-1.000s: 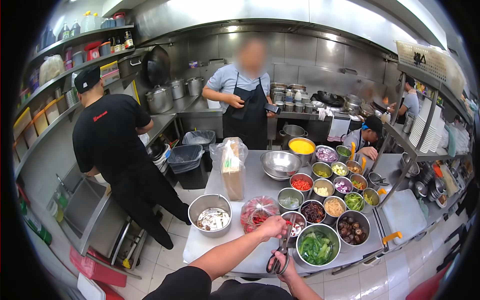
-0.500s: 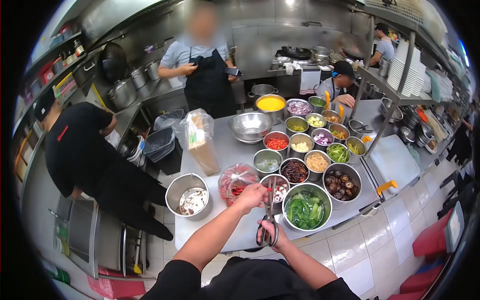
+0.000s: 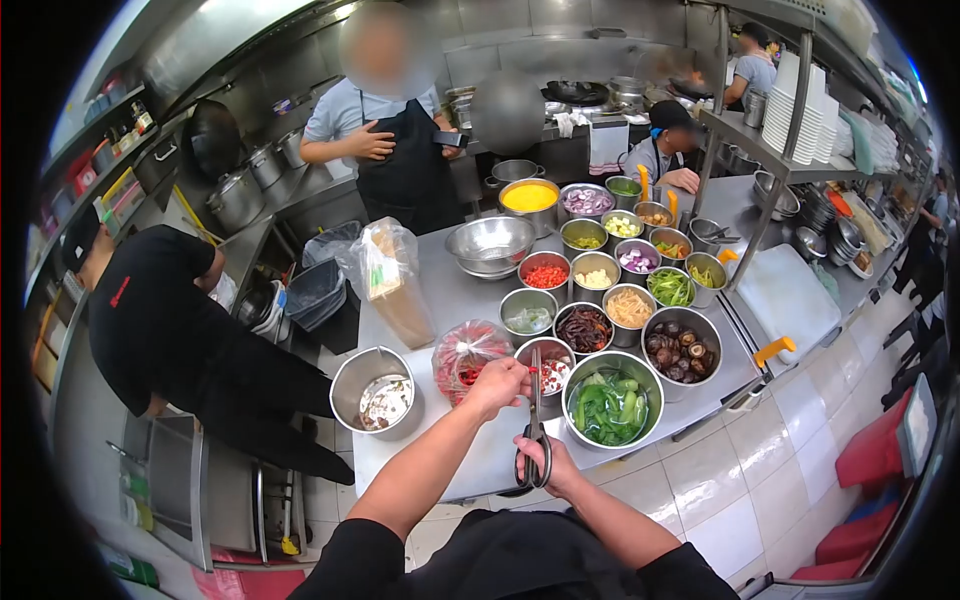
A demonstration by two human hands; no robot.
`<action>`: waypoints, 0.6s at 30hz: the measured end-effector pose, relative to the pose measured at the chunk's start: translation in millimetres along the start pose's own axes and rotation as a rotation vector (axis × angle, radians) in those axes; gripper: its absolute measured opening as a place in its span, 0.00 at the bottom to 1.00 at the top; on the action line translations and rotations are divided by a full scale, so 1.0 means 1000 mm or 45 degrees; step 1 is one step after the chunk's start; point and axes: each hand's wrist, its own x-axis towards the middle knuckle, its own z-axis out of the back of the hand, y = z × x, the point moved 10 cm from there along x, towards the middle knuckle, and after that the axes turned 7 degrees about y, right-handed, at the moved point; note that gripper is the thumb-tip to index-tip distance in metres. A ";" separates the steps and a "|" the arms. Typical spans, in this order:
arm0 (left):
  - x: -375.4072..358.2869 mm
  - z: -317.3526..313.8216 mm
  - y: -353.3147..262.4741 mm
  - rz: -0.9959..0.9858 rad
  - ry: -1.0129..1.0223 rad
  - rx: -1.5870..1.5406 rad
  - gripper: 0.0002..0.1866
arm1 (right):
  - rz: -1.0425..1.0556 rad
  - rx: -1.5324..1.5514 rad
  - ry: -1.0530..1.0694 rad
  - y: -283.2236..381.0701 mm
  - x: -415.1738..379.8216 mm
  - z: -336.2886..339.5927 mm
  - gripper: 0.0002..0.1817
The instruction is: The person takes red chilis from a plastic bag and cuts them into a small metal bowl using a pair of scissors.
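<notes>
A dried-looking bit of red chili pepper is pinched in the fingertips of my left hand. My right hand grips dark-handled scissors, blades pointing away from me and meeting the chili. Beneath the blades stands a small steel pot with red pieces inside. Just left of it, a clear plastic bag of red chilies lies close to my left hand. A larger pot of green leafy vegetables in water is to the right of the scissors.
A steel pot with residue stands at left on the white board. Several pots of chopped ingredients, including mushrooms, fill the table's right side. A bagged carton stands behind. Co-workers are across the table and at left.
The scissor blades look closer together at the chili, and more red shows in the small pot. Across the table, a co-worker's hand has moved onto the apron. My view has shifted slightly.
</notes>
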 end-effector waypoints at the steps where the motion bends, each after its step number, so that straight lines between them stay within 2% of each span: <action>1: -0.001 -0.001 0.000 0.006 -0.003 -0.005 0.10 | 0.021 0.113 0.014 0.001 0.001 -0.001 0.23; 3: 0.001 -0.003 0.002 0.010 0.003 0.033 0.09 | 0.010 0.270 0.025 -0.002 0.003 -0.001 0.21; 6: 0.009 -0.001 0.001 -0.036 0.011 0.064 0.08 | -0.036 -0.055 -0.008 0.004 0.000 0.005 0.20; 11: 0.007 -0.003 -0.001 -0.028 0.028 0.069 0.08 | -0.013 0.113 0.025 0.005 -0.005 0.000 0.19; 15: 0.012 -0.002 -0.002 -0.035 0.038 0.097 0.08 | -0.025 -0.139 -0.001 0.005 -0.001 0.009 0.20; 18: 0.014 -0.002 -0.001 -0.033 0.036 0.110 0.08 | -0.018 0.069 0.029 0.005 -0.003 0.004 0.19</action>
